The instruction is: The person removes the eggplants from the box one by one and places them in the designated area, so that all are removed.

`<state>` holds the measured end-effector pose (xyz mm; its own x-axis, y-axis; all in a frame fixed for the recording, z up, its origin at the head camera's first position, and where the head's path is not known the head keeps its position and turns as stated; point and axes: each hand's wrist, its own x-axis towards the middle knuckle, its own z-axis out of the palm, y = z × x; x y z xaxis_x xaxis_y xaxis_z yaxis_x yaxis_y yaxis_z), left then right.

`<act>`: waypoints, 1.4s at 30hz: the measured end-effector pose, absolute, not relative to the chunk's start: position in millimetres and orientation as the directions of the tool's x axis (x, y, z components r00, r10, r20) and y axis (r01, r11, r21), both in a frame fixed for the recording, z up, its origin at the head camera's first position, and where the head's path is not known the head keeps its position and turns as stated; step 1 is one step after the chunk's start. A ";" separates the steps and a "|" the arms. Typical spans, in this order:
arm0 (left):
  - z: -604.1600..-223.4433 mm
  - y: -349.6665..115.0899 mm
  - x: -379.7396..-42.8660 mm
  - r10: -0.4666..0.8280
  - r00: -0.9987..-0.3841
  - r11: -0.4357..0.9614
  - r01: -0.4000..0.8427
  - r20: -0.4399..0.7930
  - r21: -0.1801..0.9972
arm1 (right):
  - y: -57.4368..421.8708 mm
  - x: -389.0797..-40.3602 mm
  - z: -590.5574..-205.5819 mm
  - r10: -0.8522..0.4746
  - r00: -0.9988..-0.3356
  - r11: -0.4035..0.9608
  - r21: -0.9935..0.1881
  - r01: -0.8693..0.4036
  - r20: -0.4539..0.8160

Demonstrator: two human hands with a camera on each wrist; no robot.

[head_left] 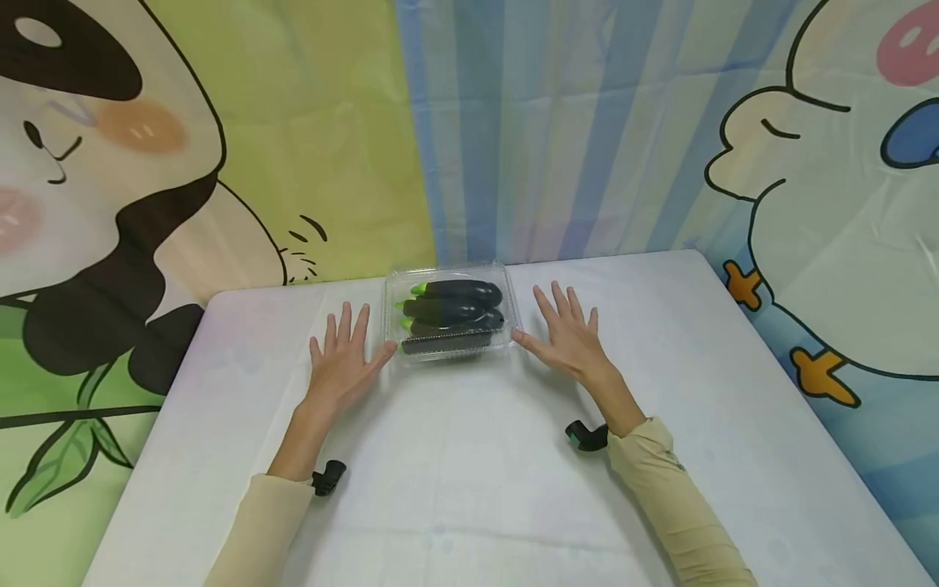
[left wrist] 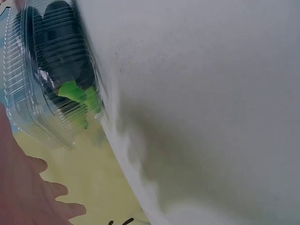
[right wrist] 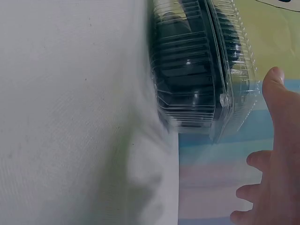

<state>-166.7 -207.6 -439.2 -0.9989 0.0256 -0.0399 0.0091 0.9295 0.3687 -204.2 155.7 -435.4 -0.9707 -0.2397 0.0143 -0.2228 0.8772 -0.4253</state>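
Note:
A clear plastic clamshell box stands near the back edge of the table, its lid down. Inside lie several dark eggplants with bright green stem ends pointing left. My left hand is spread flat at the box's left side, thumb tip close to its front left corner. On the other side my right hand is spread too, with its thumb tip right by the front right corner. Both wrist views show the box beside straight fingers, and neither hand grips anything.
White cloth covers the table, which ends just behind the box. A curtain with cartoon animals hangs behind and beside it. Each wrist carries a small black camera.

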 end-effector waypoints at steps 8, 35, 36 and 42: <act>-436.3 -204.4 -166.5 0.026 -1.000 0.922 0.019 -0.012 0.387 | 152.4 -204.4 -432.2 -0.238 -0.971 0.879 -0.418 -0.228 0.029; -454.3 -180.0 -169.8 0.014 -0.999 0.538 0.035 0.033 0.842 | 122.9 -203.1 -457.4 -0.312 -0.949 0.350 -0.926 -0.146 0.031; -454.5 -178.4 -170.4 0.013 -1.000 0.520 0.028 0.025 0.854 | 121.4 -202.6 -458.0 -0.309 -0.951 0.327 -0.936 -0.129 0.023; -456.9 -168.1 -173.0 -0.007 -1.000 0.458 -0.004 -0.001 0.889 | 113.1 -200.7 -461.8 -0.267 -0.963 0.283 -0.959 -0.030 -0.049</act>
